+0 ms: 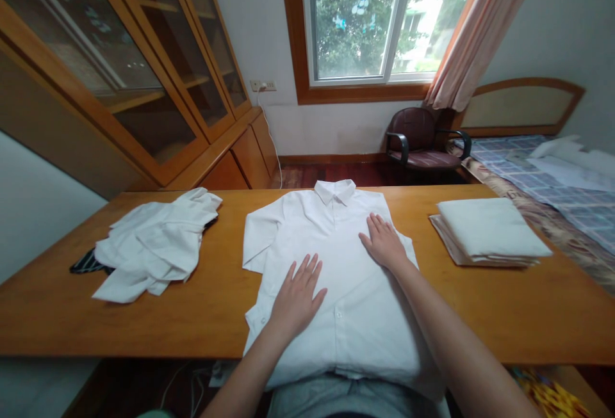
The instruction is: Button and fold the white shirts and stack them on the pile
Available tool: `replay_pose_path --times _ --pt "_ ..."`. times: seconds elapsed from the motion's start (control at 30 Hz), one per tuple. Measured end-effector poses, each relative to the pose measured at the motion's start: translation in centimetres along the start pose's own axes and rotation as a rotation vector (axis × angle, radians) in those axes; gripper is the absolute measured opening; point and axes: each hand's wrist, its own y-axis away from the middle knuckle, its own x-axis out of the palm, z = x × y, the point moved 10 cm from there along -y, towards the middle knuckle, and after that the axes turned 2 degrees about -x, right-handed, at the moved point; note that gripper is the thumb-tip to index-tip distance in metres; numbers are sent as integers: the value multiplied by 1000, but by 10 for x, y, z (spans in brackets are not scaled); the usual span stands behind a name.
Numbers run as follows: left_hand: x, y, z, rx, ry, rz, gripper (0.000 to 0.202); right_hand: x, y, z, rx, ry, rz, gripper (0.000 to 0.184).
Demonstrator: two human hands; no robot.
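Head view shows me the white shirt [336,290] spread front-up under both palms: my left hand [296,296] and right hand [383,241] lie flat on it, fingers spread, gripping nothing. Left of them sits a crumpled pile [154,248]; right, a folded stack [490,233], all on the tabletop [528,315].
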Motion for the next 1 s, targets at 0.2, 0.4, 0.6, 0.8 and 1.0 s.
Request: replay_pose_path --times 0.2,0.4,0.6,0.8,1.0 --pt "-3 14 15 -32 -48 -22 61 -1 -6 -12 18 14 4 71" --pt "-6 15 14 -34 -46 -45 62 -2 -12 -30 66 16 23 71" --pt "-5 14 14 -29 -57 -14 61 3 -22 -52 100 14 53 73" --pt "-4 14 14 -43 -49 -20 61 -8 -23 -54 129 47 31 65" --pt "-1 12 16 -61 -26 -5 59 -29 3 16 -24 50 -99 58"
